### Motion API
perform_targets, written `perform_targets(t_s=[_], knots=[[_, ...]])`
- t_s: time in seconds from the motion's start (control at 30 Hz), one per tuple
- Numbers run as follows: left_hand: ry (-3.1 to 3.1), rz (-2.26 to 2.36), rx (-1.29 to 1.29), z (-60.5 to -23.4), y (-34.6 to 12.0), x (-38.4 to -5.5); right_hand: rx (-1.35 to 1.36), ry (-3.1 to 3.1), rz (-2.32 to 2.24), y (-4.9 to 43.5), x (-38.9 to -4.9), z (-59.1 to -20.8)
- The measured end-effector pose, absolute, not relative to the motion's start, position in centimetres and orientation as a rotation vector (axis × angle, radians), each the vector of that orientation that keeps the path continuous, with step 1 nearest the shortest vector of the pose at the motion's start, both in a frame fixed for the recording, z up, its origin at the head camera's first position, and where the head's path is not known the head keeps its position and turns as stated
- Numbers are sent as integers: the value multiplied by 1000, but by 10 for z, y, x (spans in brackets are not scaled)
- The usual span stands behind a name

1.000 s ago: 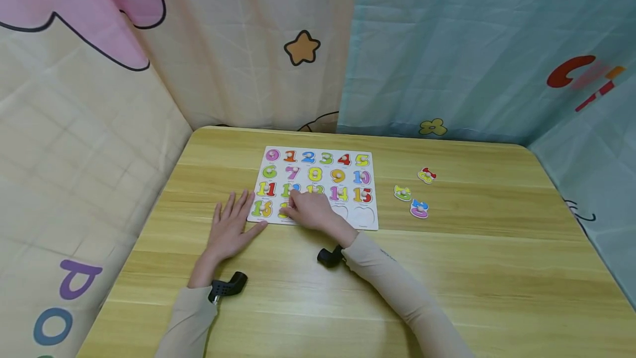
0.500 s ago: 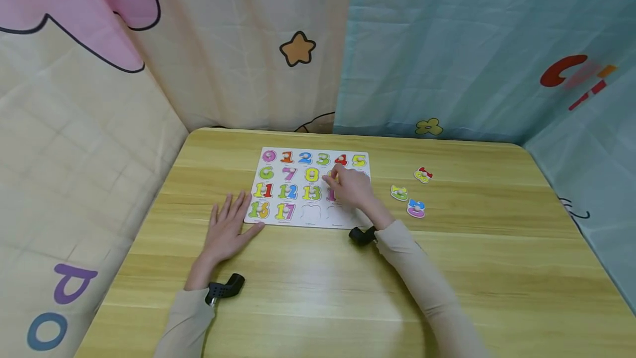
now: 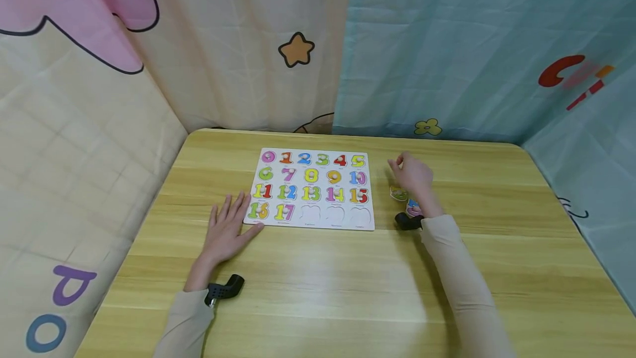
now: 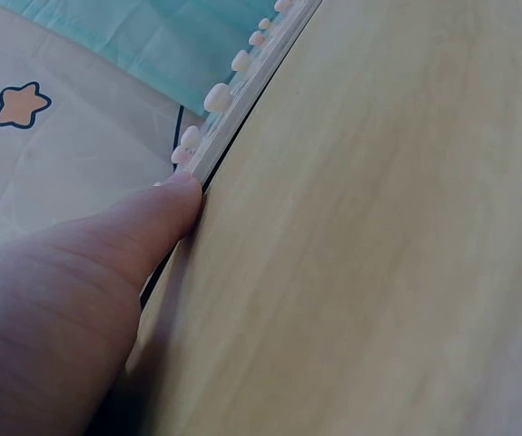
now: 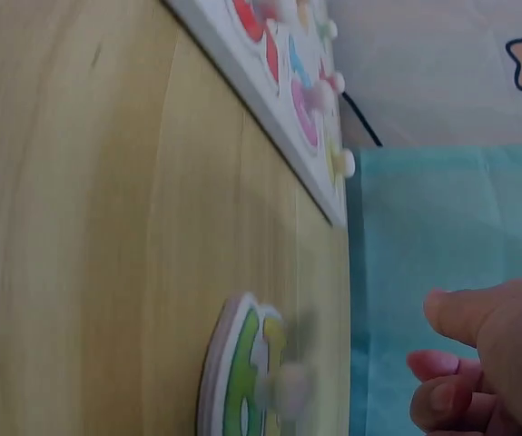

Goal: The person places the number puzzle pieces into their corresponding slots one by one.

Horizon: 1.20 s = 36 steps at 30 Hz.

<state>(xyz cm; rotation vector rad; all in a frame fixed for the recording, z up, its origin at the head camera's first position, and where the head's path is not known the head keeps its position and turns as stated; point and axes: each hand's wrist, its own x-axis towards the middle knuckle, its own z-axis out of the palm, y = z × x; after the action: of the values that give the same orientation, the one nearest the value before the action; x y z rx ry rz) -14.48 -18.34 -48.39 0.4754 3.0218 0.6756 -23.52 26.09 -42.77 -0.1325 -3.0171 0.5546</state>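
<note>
A white number puzzle board (image 3: 300,224) lies on the table, with knobbed pieces for 0 to 17 seated in it and three bare outlines at the bottom right. My left hand (image 3: 226,236) rests flat with fingers spread at the board's left edge; its thumb (image 4: 165,218) touches the near edge. To the right of the board, my right hand (image 3: 416,174) is raised over the loose pieces, fingers loosely bent, a gap between thumb (image 5: 465,313) and fingers, nothing held. Below it show a green-yellow number piece (image 3: 398,193) and a blue-purple one (image 3: 413,208). The third loose piece is hidden behind the hand.
The wooden table (image 3: 318,291) reaches to printed curtains (image 3: 437,59) at the back and sides. A black wrist camera (image 3: 226,287) sits on the left wrist, another wrist camera (image 3: 409,221) on the right, close over the table.
My right hand has left the 17 piece on the board's bottom row and swung right, over the loose pieces. The left hand stays in place at the board.
</note>
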Motion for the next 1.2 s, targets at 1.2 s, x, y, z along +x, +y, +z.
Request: perform_targets(t_s=[1.2], knots=[[3029,694,483,-485,-183,-144,-712,-3175,490,328,-225,-444]])
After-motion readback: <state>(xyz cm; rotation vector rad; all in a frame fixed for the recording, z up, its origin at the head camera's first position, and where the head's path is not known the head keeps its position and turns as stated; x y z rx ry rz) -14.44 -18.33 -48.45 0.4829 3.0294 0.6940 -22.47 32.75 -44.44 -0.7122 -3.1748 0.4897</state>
